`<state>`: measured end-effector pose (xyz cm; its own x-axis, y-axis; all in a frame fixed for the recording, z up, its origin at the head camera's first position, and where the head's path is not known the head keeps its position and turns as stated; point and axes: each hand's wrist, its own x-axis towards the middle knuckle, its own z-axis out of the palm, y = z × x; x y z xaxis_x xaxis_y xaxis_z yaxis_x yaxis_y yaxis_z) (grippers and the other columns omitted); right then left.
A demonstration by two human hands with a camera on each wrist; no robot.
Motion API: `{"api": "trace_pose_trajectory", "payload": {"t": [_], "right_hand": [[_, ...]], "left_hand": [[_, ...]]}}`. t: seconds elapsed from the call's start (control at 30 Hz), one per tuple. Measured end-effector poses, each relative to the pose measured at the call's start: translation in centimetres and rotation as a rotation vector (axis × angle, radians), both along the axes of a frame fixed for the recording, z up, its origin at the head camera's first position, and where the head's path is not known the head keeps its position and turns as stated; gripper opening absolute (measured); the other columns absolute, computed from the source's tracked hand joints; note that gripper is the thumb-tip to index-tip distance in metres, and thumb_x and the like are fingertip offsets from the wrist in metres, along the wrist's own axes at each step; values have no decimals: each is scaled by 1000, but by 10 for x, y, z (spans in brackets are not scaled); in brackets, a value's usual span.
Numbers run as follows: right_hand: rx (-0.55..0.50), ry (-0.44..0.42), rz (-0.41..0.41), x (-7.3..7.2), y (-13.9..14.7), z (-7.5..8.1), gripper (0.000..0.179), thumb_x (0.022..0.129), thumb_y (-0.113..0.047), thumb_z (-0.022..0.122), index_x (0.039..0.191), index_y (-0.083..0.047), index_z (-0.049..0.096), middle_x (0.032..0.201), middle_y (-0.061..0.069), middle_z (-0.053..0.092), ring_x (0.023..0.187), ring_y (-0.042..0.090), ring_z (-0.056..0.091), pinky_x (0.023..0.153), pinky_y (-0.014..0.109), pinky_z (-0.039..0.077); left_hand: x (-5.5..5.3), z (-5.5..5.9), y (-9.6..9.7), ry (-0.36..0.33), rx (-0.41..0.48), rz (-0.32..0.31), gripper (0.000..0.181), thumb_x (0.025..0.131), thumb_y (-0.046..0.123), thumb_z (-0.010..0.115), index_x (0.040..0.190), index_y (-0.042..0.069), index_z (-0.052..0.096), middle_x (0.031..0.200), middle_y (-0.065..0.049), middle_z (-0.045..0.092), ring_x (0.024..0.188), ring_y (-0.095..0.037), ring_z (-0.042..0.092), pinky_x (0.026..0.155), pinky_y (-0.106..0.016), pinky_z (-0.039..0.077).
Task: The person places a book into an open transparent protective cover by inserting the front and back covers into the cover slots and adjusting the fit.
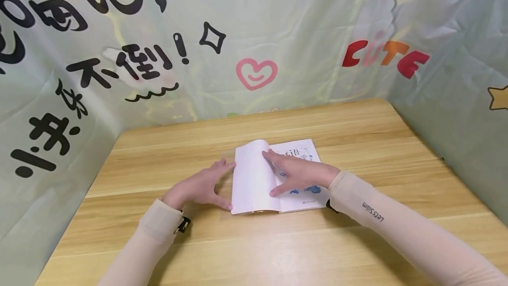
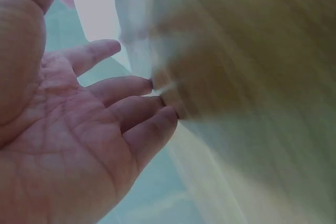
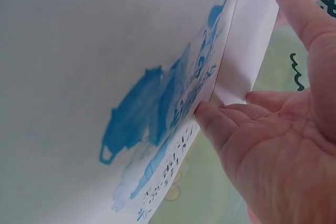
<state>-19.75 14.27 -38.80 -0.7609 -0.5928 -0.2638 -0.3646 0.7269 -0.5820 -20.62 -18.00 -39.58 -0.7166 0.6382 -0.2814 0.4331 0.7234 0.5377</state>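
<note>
An open book (image 1: 254, 189) lies on the wooden table, its left side a blank white page that bows upward near the top. The right-hand page carries dark characters and a blue picture (image 3: 142, 108). My left hand (image 1: 202, 184) is at the book's left edge, thumb by the lower corner, index finger touching higher up. Its fingers are spread and nearly straight in the left wrist view, with nothing in the palm. Across the right-hand page reaches my right hand (image 1: 301, 173), extended fingertips on the blank page near the fold. Part of the picture is hidden beneath this hand.
The table top (image 1: 166, 149) has a light wood grain and surrounds the book. Behind and beside it hangs a pale curtain (image 1: 301, 74) printed with black characters, a pink heart and coloured letters. Each forearm wears a light sleeve, with a dark strap (image 1: 182, 225) at the left wrist.
</note>
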Motion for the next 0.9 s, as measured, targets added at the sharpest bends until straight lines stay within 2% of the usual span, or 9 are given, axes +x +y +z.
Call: {"api": "trace_pose_trajectory", "payload": {"t": [0.23, 0.63, 0.9], "right_hand": [[0, -9, -7, 2, 0, 0, 121, 89, -45, 88, 173, -5, 10, 180, 17, 14, 167, 35, 20, 135, 53, 22], [4, -4, 14, 3, -5, -4, 117, 92, -47, 85, 173, -8, 11, 181, 16, 5, 169, 33, 10, 136, 53, 18], [28, 9, 27, 3, -8, -3, 116, 92, -49, 84, 173, -10, 12, 181, 17, 6, 169, 34, 11, 135, 54, 20]], "left_hand": [[1, -5, -3, -12, -11, 22, 123, 78, 43, 97, 172, 11, 24, 179, -28, 9, 167, -47, 11, 132, -65, 21], [2, -5, -3, 16, -37, -3, 117, 81, 45, 95, 171, 10, 28, 178, -29, 11, 166, -47, 16, 130, -64, 26], [2, -5, -5, 2, -22, 2, 117, 82, 44, 94, 172, 12, 26, 179, -25, 8, 167, -44, 14, 131, -63, 25]]}}
